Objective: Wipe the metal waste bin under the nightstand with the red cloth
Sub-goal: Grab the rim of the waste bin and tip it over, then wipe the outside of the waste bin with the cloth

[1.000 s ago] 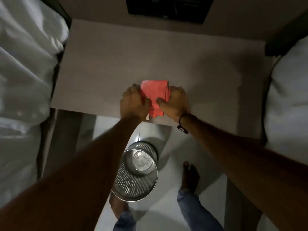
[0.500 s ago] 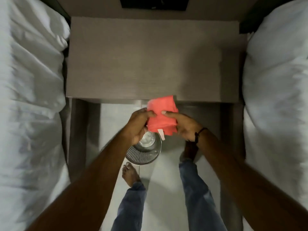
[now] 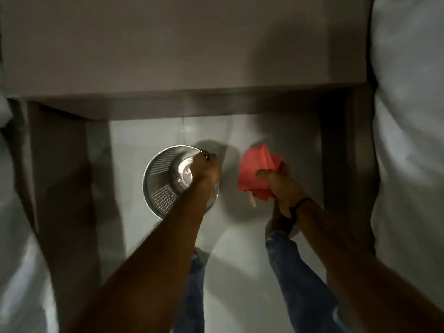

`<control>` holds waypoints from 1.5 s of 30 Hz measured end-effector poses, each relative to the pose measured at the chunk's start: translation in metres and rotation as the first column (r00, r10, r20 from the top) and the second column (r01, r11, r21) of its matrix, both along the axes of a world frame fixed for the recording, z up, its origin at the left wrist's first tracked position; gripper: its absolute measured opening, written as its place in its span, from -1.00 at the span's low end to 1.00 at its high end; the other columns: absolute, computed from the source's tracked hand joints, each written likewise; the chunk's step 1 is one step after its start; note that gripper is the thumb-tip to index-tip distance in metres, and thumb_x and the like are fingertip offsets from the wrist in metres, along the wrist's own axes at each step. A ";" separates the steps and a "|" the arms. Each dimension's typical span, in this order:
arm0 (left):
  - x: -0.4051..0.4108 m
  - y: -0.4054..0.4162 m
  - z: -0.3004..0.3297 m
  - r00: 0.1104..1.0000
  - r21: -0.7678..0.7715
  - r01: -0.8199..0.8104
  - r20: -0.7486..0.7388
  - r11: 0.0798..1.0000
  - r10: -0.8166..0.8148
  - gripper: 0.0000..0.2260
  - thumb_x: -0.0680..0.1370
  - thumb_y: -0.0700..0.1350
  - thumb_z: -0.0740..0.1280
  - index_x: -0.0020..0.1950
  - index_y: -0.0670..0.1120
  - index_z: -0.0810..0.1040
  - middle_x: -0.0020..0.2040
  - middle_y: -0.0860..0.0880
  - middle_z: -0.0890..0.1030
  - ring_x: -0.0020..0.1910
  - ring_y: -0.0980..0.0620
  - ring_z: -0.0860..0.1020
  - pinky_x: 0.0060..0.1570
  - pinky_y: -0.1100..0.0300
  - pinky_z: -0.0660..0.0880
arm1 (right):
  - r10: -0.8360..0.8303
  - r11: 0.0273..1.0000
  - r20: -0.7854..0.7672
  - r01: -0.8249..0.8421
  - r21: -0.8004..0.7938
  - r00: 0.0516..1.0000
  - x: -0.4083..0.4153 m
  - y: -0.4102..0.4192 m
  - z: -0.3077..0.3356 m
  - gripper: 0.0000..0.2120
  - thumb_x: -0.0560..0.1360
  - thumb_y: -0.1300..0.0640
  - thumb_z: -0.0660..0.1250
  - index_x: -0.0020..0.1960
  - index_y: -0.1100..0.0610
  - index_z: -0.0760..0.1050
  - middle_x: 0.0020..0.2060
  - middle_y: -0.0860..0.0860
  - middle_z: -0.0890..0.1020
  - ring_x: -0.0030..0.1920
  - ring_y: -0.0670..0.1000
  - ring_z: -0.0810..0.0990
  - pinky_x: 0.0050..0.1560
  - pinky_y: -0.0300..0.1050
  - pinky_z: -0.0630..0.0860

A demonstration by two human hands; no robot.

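Both hands are now dropping from the nightstand [image 3: 182, 44]: left hand [image 3: 204, 169] closing on the metal waste bin [image 3: 158, 186] rim, right hand [image 3: 281, 186] clutching the red cloth [image 3: 257, 174], wiping likely imminent.

Look at the pale floor [image 3: 153, 236]: your jeans [image 3: 300, 280] stand on it, one bare foot [image 3: 280, 223] showing. White bedding [image 3: 408, 140] flanks you on the right, and more bedding [image 3: 14, 272] lies at the left edge.

Head camera looks steeply down, near the floor [image 3: 252, 236].
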State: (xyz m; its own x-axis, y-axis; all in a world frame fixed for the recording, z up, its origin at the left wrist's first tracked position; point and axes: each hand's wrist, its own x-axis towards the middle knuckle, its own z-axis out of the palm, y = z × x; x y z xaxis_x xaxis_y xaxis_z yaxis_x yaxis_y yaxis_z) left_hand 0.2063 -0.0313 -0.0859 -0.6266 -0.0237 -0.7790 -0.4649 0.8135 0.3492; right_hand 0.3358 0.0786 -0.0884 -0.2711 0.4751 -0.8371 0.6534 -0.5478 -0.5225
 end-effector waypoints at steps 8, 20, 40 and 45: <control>0.011 -0.016 0.020 0.969 0.146 -0.223 -0.077 0.964 0.236 -0.79 0.62 -0.27 0.23 0.14 -0.28 0.62 0.13 -0.29 0.68 0.18 -0.24 0.64 0.28 -0.17 0.56 | 0.246 0.945 -0.006 -0.239 0.222 0.969 0.001 -0.009 0.013 -0.68 0.48 0.34 0.41 0.23 0.21 0.61 -0.06 0.09 0.67 0.00 0.19 0.69 0.10 0.18 0.65; 0.000 -0.107 0.047 0.704 0.410 -0.708 0.472 0.575 0.530 -0.58 0.71 0.04 0.12 0.49 -0.11 0.48 0.29 -0.21 0.67 0.30 -0.22 0.63 -0.04 0.03 0.66 | 0.760 0.606 -0.160 -0.596 0.527 0.630 -0.024 -0.109 0.041 -0.55 0.57 0.26 0.35 0.45 0.10 0.49 0.32 0.10 0.64 0.31 0.09 0.62 0.34 0.04 0.58; -0.015 -0.141 0.017 0.492 0.389 -0.866 0.550 0.314 0.675 -0.13 0.51 0.52 -0.03 0.43 -0.11 0.56 0.39 -0.26 0.61 0.40 -0.28 0.54 0.44 -0.20 0.40 | 0.909 0.405 -0.101 -0.804 0.435 0.403 -0.040 -0.146 0.031 -0.45 0.70 0.04 0.13 0.64 0.03 0.06 0.66 -0.05 0.11 0.66 -0.05 -0.01 0.66 0.09 0.08; 0.008 -0.134 0.023 0.633 0.434 -0.773 0.576 0.463 0.517 -0.26 0.57 0.46 -0.05 0.45 0.00 0.53 0.48 -0.19 0.54 0.52 -0.20 0.43 0.55 -0.22 0.27 | 0.808 0.577 -0.110 -0.741 0.343 0.579 -0.078 -0.134 0.027 -0.41 0.66 -0.22 0.04 0.64 -0.11 0.07 0.65 -0.08 0.14 0.65 -0.02 0.06 0.64 0.20 0.10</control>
State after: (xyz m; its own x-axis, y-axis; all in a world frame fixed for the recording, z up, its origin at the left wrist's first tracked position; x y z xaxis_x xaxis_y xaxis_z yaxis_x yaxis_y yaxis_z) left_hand 0.2145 -0.1656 -0.0630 -0.3451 0.2265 -0.9108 -0.9381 -0.1150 0.3268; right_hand 0.2583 -0.0551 -0.0619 -0.7941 0.1537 -0.5880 0.6061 0.2730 -0.7471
